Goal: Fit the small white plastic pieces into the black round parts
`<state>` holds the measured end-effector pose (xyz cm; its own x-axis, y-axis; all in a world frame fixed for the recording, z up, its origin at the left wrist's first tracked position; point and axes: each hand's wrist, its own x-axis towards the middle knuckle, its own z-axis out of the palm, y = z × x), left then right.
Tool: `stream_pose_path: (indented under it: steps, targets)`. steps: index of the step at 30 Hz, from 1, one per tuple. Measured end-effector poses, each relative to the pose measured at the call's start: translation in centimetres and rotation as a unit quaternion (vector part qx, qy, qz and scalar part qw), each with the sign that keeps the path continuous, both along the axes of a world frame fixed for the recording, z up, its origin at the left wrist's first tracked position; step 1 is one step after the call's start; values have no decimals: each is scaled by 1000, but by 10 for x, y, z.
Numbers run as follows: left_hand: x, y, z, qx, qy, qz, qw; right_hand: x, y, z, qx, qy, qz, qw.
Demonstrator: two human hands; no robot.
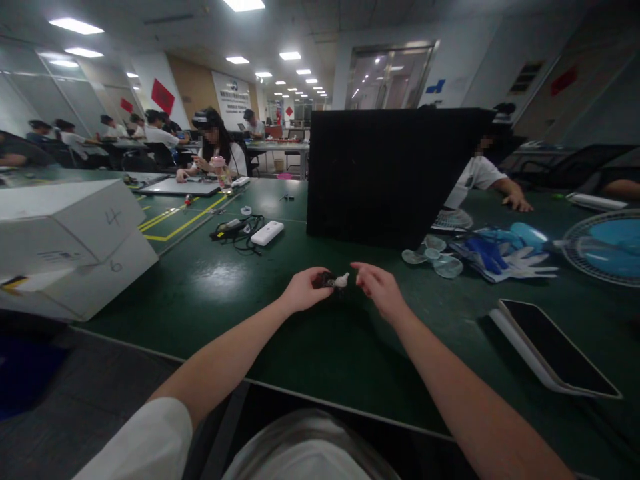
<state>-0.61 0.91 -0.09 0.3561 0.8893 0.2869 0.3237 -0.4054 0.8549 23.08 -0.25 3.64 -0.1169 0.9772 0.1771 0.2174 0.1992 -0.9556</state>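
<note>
Over the green table, my left hand [301, 289] is closed around a small dark assembly with a white piece [342, 281] jutting out of its right side. The dark portion is partly covered by my fingers, and its kind is too small to tell. Just right of the white piece, apart from it, is my right hand [379, 288]. Its index finger is stretched out to the left and the other fingers are curled. Nothing shows between its fingertips.
A large black box [380, 177] stands ahead. To the left are white boxes [75, 227], tangled black cables [240, 233] and a white power bank [267, 233]. On the right lie clear fan blades [434, 257], gloves [505, 260], a round fan grille [607, 247] and a phone [557, 347]. Other people sit beyond.
</note>
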Motion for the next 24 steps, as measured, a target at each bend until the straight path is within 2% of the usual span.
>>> stream_pose_path:
  steps: [2, 4, 8, 11, 24]
  targets:
    - [-2, 4, -2, -15, 1, 25, 1000, 12, 11, -6, -81, 137, -5, 987]
    - [-5, 9, -4, -27, 15, 47, 998, 25, 22, -12, -161, 235, 14, 958]
    - [-9, 14, -6, -51, 40, 62, 996, 44, 35, -20, -246, 342, 15, 907]
    - [-10, 16, -6, -63, 39, 54, 996, 48, 38, -22, -257, 368, 11, 893]
    - [-7, 15, -11, -55, 34, 42, 997, 45, 39, -25, -267, 373, 14, 889]
